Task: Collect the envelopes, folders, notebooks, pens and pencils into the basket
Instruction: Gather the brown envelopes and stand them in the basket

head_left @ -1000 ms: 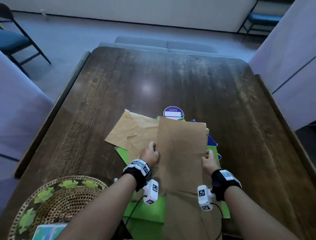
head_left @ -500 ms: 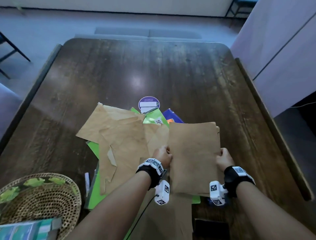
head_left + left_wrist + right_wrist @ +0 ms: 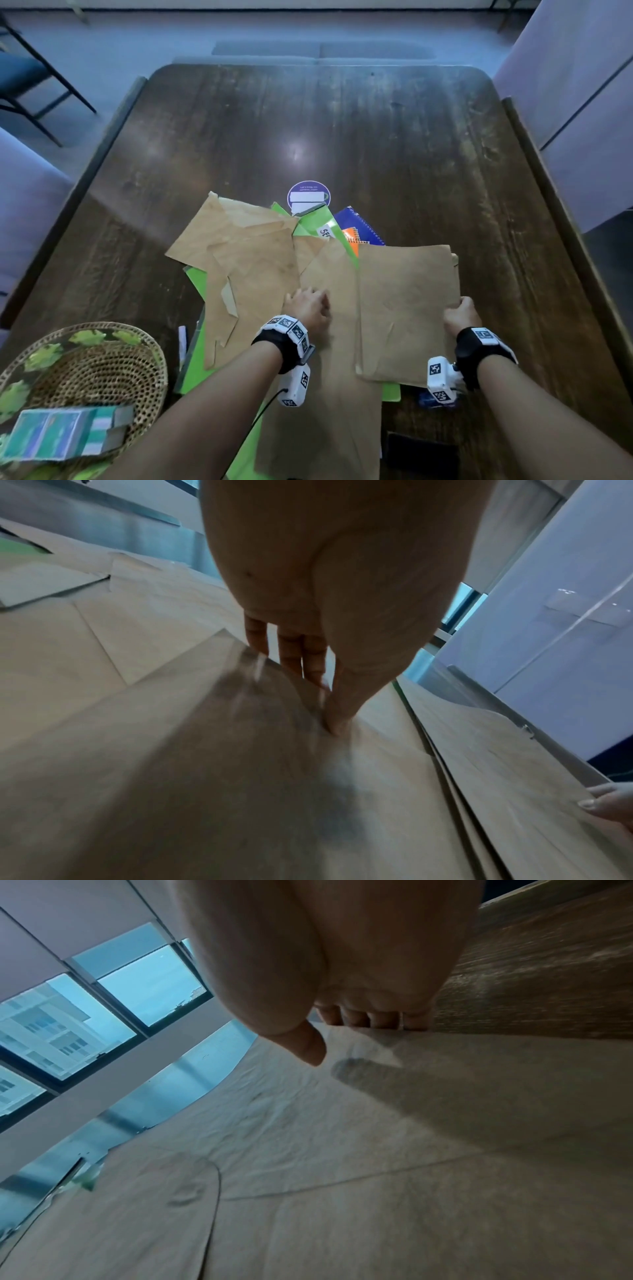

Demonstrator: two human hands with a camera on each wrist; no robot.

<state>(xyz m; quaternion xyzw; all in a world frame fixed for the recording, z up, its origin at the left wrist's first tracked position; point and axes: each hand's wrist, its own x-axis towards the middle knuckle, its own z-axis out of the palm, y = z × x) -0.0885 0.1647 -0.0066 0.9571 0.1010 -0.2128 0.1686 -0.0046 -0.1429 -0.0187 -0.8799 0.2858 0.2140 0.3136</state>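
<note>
A loose pile of brown envelopes lies over green folders, a blue spiral notebook and an orange notebook near the table's front. My right hand grips the right edge of a stack of brown envelopes, fingers curled under and thumb on top. My left hand pinches the left edge of a long brown envelope in the middle of the pile. A white pen lies left of the folders. The woven basket stands at the front left.
A teal box lies in the basket. A round purple sticker sits behind the pile. A flat black object lies at the front edge by my right forearm. Chairs stand around the dark wooden table.
The right hand has carried the envelope stack to the right, off the pile. The left hand has let go of that stack and taken the edge of another envelope.
</note>
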